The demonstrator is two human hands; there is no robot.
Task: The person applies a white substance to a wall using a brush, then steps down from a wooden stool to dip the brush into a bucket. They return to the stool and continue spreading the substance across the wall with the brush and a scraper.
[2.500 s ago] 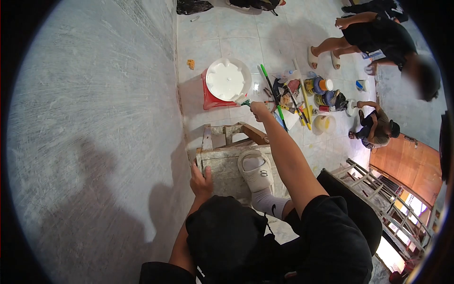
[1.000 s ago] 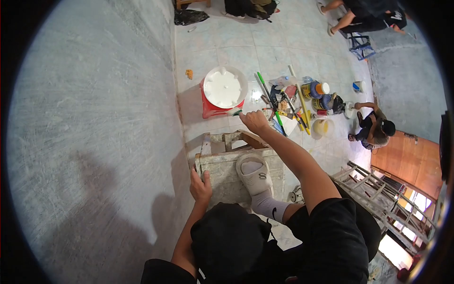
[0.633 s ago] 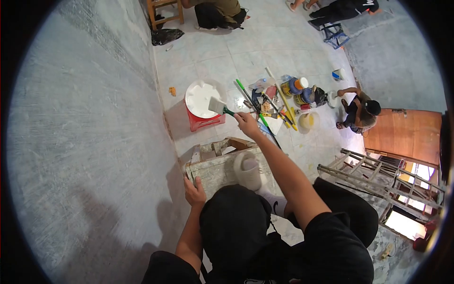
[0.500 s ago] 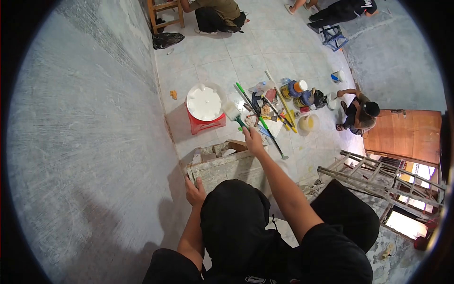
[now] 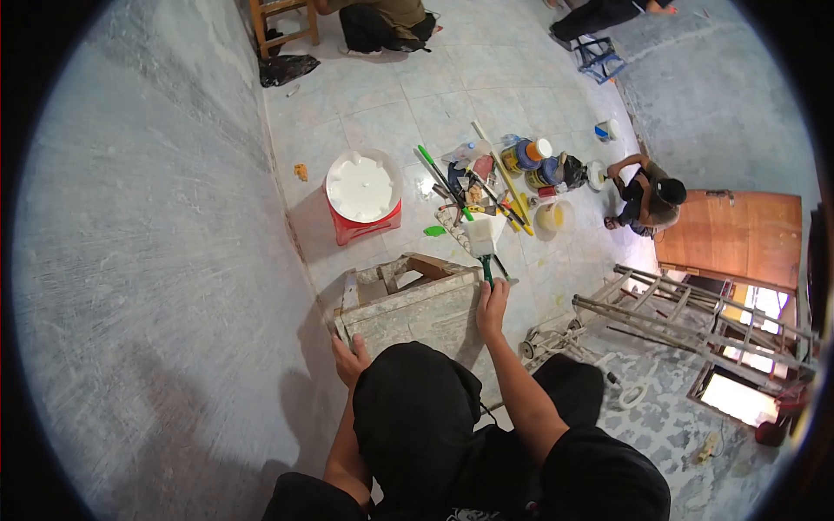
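My right hand point(image 5: 493, 310) is closed round the green handle of a wide paintbrush point(image 5: 480, 239), whose pale bristles point away from me. That hand is right at the right edge of a paint-stained wooden stand point(image 5: 417, 314) in front of me. My left hand point(image 5: 349, 359) grips the stand's near left corner, thumb on the face towards me. Open framing shows at the stand's far side. Beyond it, a round tub of white paint point(image 5: 363, 186) rests on a red stool point(image 5: 365, 229).
Poles and hand tools point(image 5: 478, 193) lie on the tiles beside paint cans point(image 5: 524, 157) and a yellowish tub point(image 5: 554, 217). A ladder point(image 5: 669, 314) leans at right near a wooden door point(image 5: 730, 239). One person point(image 5: 647, 195) crouches by the right wall; others are farther back. A grey wall point(image 5: 165, 217) rises at left.
My right hand has drawn back with the paintbrush, from beside the white paint tub to the stand's right edge. The left hand keeps its grip; the view has shifted slightly.
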